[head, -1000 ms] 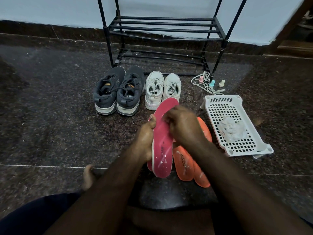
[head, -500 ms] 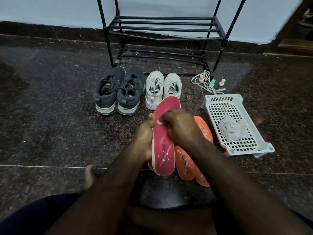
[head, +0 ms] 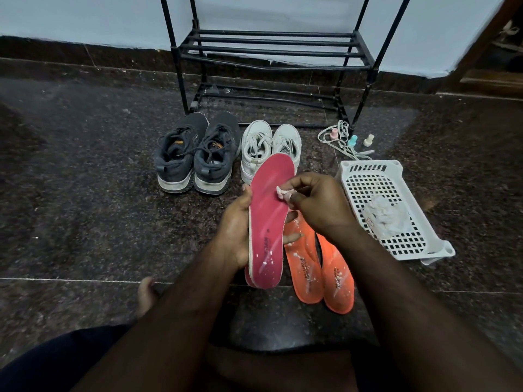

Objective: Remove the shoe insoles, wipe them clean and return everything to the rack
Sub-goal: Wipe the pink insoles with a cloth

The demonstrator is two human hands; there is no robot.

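Note:
My left hand (head: pixel 236 224) grips a pink insole (head: pixel 268 216) by its left edge and holds it upright above the floor; a second pink insole seems to lie behind it. My right hand (head: pixel 317 202) pinches a small white wad of tissue (head: pixel 283 192) against the insole's upper right edge. White specks dot the insole's heel. Two orange insoles (head: pixel 319 267) lie on the floor just right of it. A dark grey pair of sneakers (head: pixel 195 157) and a white pair of sneakers (head: pixel 268 148) stand in front of the black shoe rack (head: pixel 271 52).
A white perforated plastic basket (head: pixel 387 205) with crumpled tissue (head: pixel 385 219) lies at the right. White laces (head: pixel 339 137) and small bottles (head: pixel 352 141) sit by the rack's right leg. My bare foot (head: pixel 145 295) rests on the dark stone floor at the lower left.
My right hand has slid from the insole's middle to its upper right edge, and the tissue wad now shows. The insole stays in my left hand, slightly raised.

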